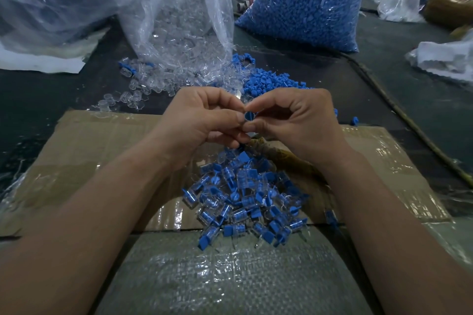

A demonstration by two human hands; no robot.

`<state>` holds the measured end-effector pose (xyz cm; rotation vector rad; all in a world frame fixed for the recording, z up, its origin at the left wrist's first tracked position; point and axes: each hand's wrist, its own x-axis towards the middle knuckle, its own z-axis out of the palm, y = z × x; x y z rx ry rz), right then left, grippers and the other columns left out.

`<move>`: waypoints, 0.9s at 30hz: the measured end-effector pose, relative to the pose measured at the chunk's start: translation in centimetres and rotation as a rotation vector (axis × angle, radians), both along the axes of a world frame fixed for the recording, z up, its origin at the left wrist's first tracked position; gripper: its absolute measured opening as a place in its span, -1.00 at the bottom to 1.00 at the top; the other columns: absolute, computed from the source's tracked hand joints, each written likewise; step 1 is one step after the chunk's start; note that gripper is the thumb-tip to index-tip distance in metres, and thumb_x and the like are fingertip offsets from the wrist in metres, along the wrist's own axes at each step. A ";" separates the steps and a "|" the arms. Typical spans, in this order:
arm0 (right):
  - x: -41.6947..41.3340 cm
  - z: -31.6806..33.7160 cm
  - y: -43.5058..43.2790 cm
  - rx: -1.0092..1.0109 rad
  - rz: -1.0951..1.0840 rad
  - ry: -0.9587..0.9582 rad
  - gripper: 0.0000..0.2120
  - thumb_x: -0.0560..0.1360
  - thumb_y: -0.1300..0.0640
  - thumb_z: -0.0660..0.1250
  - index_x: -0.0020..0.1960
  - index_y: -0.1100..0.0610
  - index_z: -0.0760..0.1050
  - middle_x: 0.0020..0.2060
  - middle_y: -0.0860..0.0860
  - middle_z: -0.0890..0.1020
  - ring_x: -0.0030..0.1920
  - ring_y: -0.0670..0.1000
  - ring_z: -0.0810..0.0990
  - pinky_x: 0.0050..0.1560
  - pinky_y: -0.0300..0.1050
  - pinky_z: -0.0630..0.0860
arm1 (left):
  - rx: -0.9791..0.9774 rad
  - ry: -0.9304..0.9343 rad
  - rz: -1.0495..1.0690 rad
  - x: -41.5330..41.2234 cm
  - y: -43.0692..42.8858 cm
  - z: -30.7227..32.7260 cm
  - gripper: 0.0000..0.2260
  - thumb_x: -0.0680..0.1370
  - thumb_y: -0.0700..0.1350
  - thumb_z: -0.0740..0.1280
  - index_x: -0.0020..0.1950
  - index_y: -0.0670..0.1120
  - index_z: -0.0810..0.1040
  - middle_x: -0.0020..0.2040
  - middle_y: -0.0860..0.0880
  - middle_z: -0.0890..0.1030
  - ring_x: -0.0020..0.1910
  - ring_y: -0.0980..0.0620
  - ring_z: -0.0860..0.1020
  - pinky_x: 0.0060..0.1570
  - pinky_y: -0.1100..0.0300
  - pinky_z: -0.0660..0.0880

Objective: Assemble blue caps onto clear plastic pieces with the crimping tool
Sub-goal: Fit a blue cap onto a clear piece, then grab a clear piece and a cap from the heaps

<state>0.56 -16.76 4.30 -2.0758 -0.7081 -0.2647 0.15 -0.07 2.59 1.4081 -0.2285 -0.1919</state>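
Two bare hands meet above a cardboard sheet (102, 140). The left hand (202, 120) and right hand (294, 123) pinch one blue cap (248, 117) between closed fingertips. No writing is readable. Assembled pieces (245, 199) lie heaped at the sheet's near edge.

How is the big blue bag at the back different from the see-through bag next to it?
The blue bag is packed tight with blue caps and looks closed; the see-through bag holds clear pieces, sags, and lies open, spilling them onto the table. The blue bag stands further right. Both are clear plastic and sit behind the hands.
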 end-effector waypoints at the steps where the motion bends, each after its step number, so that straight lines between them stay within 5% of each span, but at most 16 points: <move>1: 0.0 0.0 0.0 -0.010 0.001 -0.004 -0.76 0.31 0.27 0.49 -0.07 0.07 0.58 -0.29 -0.11 0.62 -0.29 -0.18 0.61 -0.24 -0.35 0.54 | 0.008 -0.002 0.007 0.0 0.0 0.0 -0.84 0.25 -0.24 0.38 -0.20 -0.22 0.52 -0.41 -0.12 0.63 -0.43 -0.01 0.62 -0.45 0.27 0.55; 17: 0.0 0.1 0.2 -0.029 0.075 -0.078 -0.67 0.31 0.29 0.47 0.03 0.08 0.52 -0.20 -0.09 0.60 -0.18 -0.10 0.63 -0.14 -0.31 0.56 | 0.069 -0.008 0.078 -0.1 -0.1 0.3 -0.87 0.41 -0.40 0.32 -0.26 -0.20 0.52 -0.48 -0.10 0.60 -0.53 0.06 0.56 -0.53 0.31 0.49; 22: 0.5 0.9 -1.3 0.090 -0.116 0.088 -0.86 0.30 0.07 0.42 -0.14 -0.05 0.57 -0.28 -0.20 0.62 -0.26 -0.17 0.61 -0.20 -0.38 0.52 | 0.045 -0.020 0.117 0.0 0.1 0.3 -0.86 0.43 -0.39 0.32 -0.27 -0.19 0.52 -0.46 -0.09 0.60 -0.54 0.06 0.55 -0.54 0.32 0.46; 27: 1.8 1.4 -4.5 -0.340 -0.186 0.335 -0.89 0.33 0.07 0.46 -0.18 -0.09 0.58 -0.29 -0.19 0.63 -0.25 -0.27 0.58 -0.19 -0.40 0.46 | 0.035 -0.023 0.135 0.0 0.2 0.3 -0.85 0.43 -0.40 0.31 -0.27 -0.19 0.52 -0.46 -0.07 0.60 -0.53 0.07 0.54 -0.54 0.32 0.47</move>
